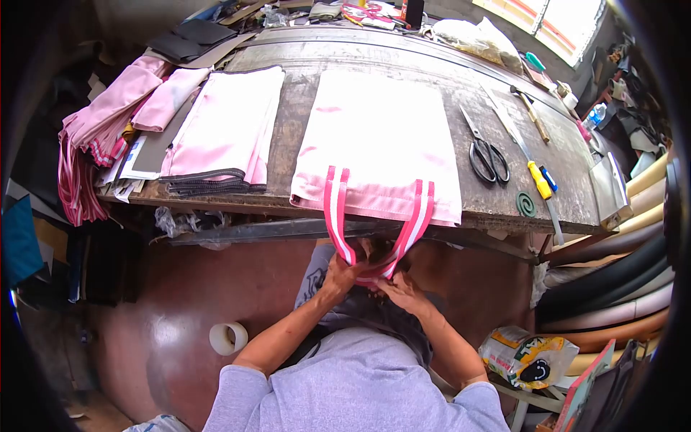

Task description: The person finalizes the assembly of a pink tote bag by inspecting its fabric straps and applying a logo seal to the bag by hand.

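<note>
A pale pink fabric bag (pixel 381 137) lies flat on the worn table, its handle end at the front edge. Its pink-and-white striped strap (pixel 335 209) hangs over that edge in a loop. At the loop's lower left, my left hand (pixel 343 277) is closed on the strap. My right hand (pixel 403 291) pinches the strap at the lower right, close to the other hand. Both hands are in front of the table, above my lap. Some of the fingertips are hidden behind the strap.
Left of the bag are stacked pink panels with dark edging (pixel 223 129) and bundled pink pieces (pixel 108 115). Black scissors (pixel 486 151), a yellow-handled tool (pixel 538 180), a hammer (pixel 531 115) and a green coil (pixel 526 204) lie right. A tape roll (pixel 228 338) is on the floor.
</note>
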### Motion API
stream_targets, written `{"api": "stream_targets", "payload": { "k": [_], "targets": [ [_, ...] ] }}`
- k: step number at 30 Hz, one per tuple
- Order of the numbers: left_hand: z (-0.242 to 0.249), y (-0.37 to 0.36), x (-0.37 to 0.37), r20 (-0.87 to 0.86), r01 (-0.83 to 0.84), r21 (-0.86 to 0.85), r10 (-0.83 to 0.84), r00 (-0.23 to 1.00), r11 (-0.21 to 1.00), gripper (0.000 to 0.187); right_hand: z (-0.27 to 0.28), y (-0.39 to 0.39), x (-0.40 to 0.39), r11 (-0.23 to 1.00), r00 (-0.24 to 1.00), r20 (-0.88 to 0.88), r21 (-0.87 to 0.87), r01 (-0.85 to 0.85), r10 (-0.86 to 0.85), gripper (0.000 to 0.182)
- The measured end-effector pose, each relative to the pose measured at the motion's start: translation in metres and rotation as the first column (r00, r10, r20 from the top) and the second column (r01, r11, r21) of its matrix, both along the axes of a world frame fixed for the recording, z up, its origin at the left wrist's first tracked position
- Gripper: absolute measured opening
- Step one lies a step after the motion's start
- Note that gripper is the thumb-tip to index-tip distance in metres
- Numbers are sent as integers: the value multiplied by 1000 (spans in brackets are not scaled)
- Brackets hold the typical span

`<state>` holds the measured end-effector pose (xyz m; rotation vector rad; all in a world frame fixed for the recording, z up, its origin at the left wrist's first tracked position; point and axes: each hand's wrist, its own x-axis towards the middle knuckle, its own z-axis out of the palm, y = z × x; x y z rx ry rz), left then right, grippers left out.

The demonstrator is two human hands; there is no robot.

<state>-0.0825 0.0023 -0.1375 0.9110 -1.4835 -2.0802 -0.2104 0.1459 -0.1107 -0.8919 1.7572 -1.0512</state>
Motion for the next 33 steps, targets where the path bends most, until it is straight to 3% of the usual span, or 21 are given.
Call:
{"api": "stream_targets", "payload": {
  "k": [2, 6, 9, 10, 11, 13, 16, 17, 18, 19, 21, 23, 25, 27, 29, 31, 33],
  "targets": [
    [-4, -4, 8, 93, -13, 7, 13, 996, 1000, 47, 3, -2, 4, 997, 1000, -2, -74, -6, 6, 36],
    [-9, -7, 24, 110, 70, -14, -68, 992, 997, 38, -3, -6, 3, 987, 997, -48, -148, -65, 58, 37],
    [2, -3, 28, 148, 160, -104, -144, 978, 982, 33, -4, 2, -20, 945, 912, -251, 50, -323, 325, 31],
    [1, -1, 27, 153, 148, -139, -126, 980, 979, 31, 7, 5, -29, 942, 941, -40, 45, -333, 335, 36],
    [0, 1, 26, 156, 136, -175, -109, 982, 975, 30, 11, 10, -39, 945, 944, -44, 22, -327, 328, 36],
    [12, -5, 41, 346, 355, -248, -259, 902, 901, 34, 20, 20, -58, 950, 949, -52, -21, -313, 311, 38],
    [65, -16, 87, 554, 561, -207, -377, 742, 801, 35, 59, 30, -71, 980, 974, 109, -27, -197, 199, 37],
    [61, -25, 110, 423, 530, -181, -421, 803, 829, 34, 77, 33, -71, 989, 974, 174, -40, -139, 144, 36],
    [56, -35, 134, 282, 496, -149, -445, 850, 855, 33, 110, 34, -71, 972, 974, -25, 66, -225, 227, 36],
    [68, -43, 153, 247, 447, -70, -418, 874, 892, 32, 135, 36, -73, 958, 957, -63, 63, -280, 283, 37],
    [89, -47, 167, 286, 327, -134, -280, 916, 935, 30, 178, 41, -79, 919, 910, -129, 64, -390, 395, 39],
    [98, -42, 168, 291, 378, -67, -344, 893, 923, 26, 226, 34, -81, 915, 864, -396, -122, -385, 311, 35],
    [87, -37, 169, 268, 493, -34, -467, 842, 869, 21, 254, 16, -88, 921, 941, -336, -356, -157, 31, 33],
    [78, -28, 166, 200, 607, -46, -588, 784, 794, 19, 277, -21, -103, 821, 875, -389, -571, 16, -288, 33],
    [65, -23, 172, 226, 600, 11, -587, 778, 800, 22, 296, -70, -124, 657, 625, -508, -754, 10, -592, 43],
    [57, -22, 177, 297, 554, 19, -534, 792, 832, 23, 292, -115, -159, 631, 421, -579, -775, -20, -698, 57],
    [45, -25, 180, 317, 563, 1, -534, 784, 826, 37, 272, -160, -181, 747, 180, -729, -661, 61, -660, 67]
  ]
}}
